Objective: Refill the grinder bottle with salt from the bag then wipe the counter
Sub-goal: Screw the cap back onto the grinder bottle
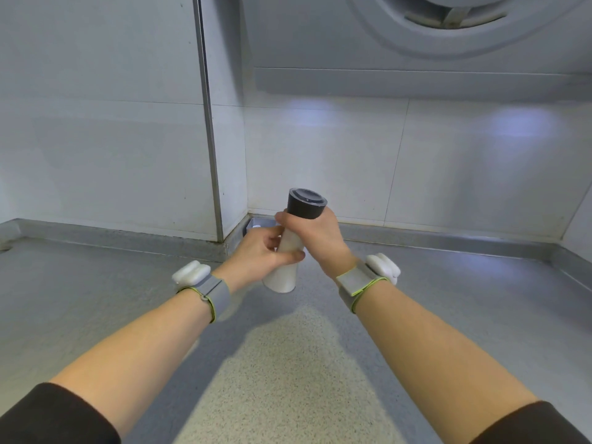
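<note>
The grinder bottle [283, 274] has a white body and a black top [306, 204]. It is held tilted above the speckled counter [288, 363], its top leaning up and to the right. My left hand [259, 254] grips the white body around its middle. My right hand [315, 235] wraps the bottle just under the black top. Both wrists wear grey straps with white sensor blocks. No salt bag is in view.
A small grey container [256, 224] sits in the back corner behind my hands. White tiled walls close off the back, with a metal strip [209, 123] running down the corner. A range hood [448, 27] hangs overhead on the right.
</note>
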